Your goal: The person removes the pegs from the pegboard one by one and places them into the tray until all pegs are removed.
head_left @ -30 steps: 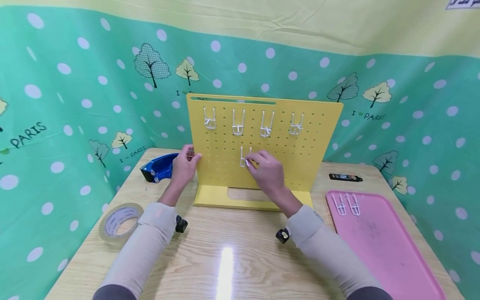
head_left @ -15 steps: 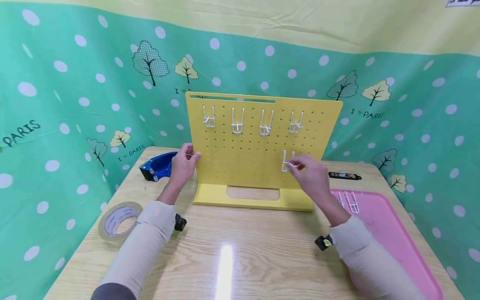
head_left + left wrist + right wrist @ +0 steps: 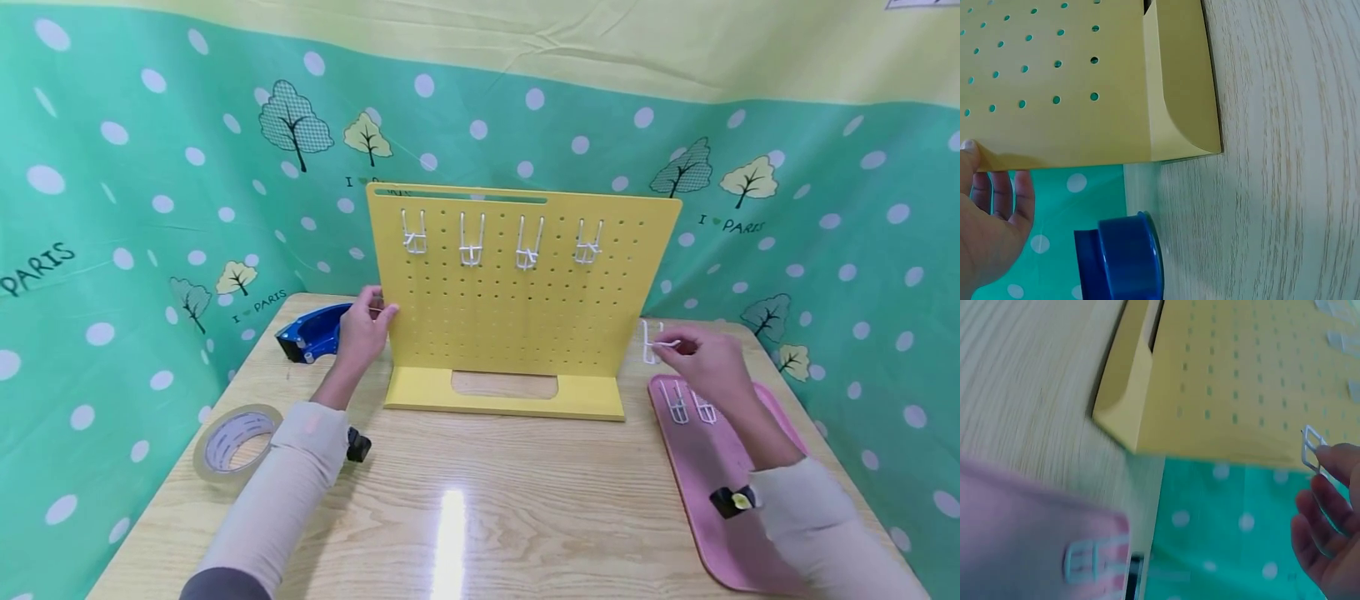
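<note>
A yellow pegboard point(image 3: 495, 321) stands upright on its base, with a row of several white wire hooks point(image 3: 470, 242) hung along its top. My left hand point(image 3: 362, 332) grips the board's left edge; in the left wrist view the thumb lies on the front and the fingers point(image 3: 1001, 190) are behind. Beyond the right edge, my right hand point(image 3: 708, 367) pinches another white wire hook point(image 3: 648, 343) between thumb and fingertips, apart from the board. Below it, a pink tray point(image 3: 705, 492) carries two similar hooks point(image 3: 678, 403) at its far end, partly covered by the right arm.
Left of the board are a blue tape dispenser point(image 3: 311, 333) and a roll of tape point(image 3: 234, 443) on the wooden table point(image 3: 517, 500). A green patterned cloth point(image 3: 487, 133) hangs close behind. A dark narrow object point(image 3: 1134, 575) shows beside the tray in the right wrist view.
My right hand has moved right with the pinched hook, from in front of the board's middle to past its right edge, near the tray. The left hand keeps its grip on the board.
</note>
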The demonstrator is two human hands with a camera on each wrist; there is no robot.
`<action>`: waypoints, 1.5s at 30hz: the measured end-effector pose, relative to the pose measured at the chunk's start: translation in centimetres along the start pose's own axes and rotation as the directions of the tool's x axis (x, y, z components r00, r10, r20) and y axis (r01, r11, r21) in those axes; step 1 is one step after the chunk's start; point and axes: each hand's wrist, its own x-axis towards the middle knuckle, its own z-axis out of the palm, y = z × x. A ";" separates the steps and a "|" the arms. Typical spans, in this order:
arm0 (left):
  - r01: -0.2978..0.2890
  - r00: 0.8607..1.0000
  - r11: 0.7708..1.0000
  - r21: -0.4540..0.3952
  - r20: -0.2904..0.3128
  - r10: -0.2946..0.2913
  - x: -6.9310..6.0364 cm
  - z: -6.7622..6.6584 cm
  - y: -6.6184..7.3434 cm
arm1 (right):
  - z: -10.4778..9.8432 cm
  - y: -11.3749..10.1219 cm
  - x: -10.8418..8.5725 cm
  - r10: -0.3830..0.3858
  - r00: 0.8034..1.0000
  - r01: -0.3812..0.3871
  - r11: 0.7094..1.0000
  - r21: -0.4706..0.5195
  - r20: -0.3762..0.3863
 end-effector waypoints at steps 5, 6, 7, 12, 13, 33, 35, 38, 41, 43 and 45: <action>0.010 1.000 1.000 -0.002 0.000 -0.010 -0.1 0.1 -0.3 | -1.6 3.6 -0.2 0.022 0.999 -0.021 0.999 -0.036 0.029; 0.013 1.000 1.000 -0.003 0.001 -0.013 -0.2 0.2 -0.3 | -1.8 4.4 -0.2 0.028 0.999 -0.026 0.999 -0.039 0.033; 0.015 1.000 1.000 -0.004 0.001 -0.015 -0.2 0.2 -0.3 | -2.1 5.3 -0.2 0.031 0.999 -0.029 0.999 -0.045 0.039; 0.005 1.000 1.000 0.002 -0.004 -0.005 0.0 0.2 -0.3 | -3.5 9.4 -0.1 0.013 0.997 -0.006 0.995 -0.095 0.075; 0.003 1.000 1.000 0.004 -0.004 -0.003 0.0 0.2 -0.2 | -3.8 10.1 -0.1 0.005 0.996 0.004 0.994 -0.107 0.084; -0.009 1.000 0.999 0.031 -0.019 0.010 0.3 0.2 -0.3 | -1.8 18.3 -2.1 0.136 0.931 -0.072 0.979 -0.193 0.338; -0.009 1.000 1.000 0.029 -0.019 0.010 0.3 0.2 -0.3 | -1.5 18.7 -2.2 0.140 0.926 -0.079 0.980 -0.183 0.351; -0.012 1.000 0.999 0.030 -0.015 0.013 0.3 0.2 -0.3 | -1.1 19.1 -2.2 0.139 0.922 -0.076 0.980 -0.184 0.360; -0.011 1.000 0.999 0.032 -0.011 0.011 0.3 0.2 -0.3 | -0.8 19.4 -2.3 0.147 0.919 -0.082 0.979 -0.187 0.366; -0.008 1.000 1.000 0.030 -0.008 0.008 0.2 0.2 -0.2 | -0.7 19.5 -2.3 0.149 0.920 -0.085 0.979 -0.187 0.361; -0.002 1.000 1.000 0.029 -0.007 0.003 0.2 0.1 -0.2 | -0.6 19.5 -2.3 0.150 0.922 -0.088 0.979 -0.185 0.356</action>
